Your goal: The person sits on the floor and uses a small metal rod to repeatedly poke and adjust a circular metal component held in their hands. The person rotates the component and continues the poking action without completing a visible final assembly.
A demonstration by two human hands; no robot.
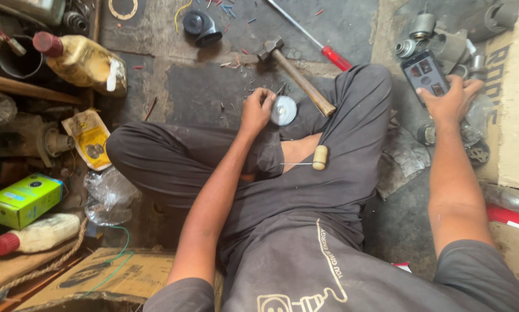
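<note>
The left hand covers the left rim of the round metal disc, so how the fingers grip it cannot be told. The right hand hides the lower end of the phone, whose screen is too small to read. The hammer handle end lies on the trouser leg. The screwdriver tip is cut off by the top edge. The wooden-handled awl has a point too thin to make out. The metal parts at the floor's far right corner overlap in a heap; single pieces cannot be separated. The cardboard box is cut off by the bottom edge.
</note>
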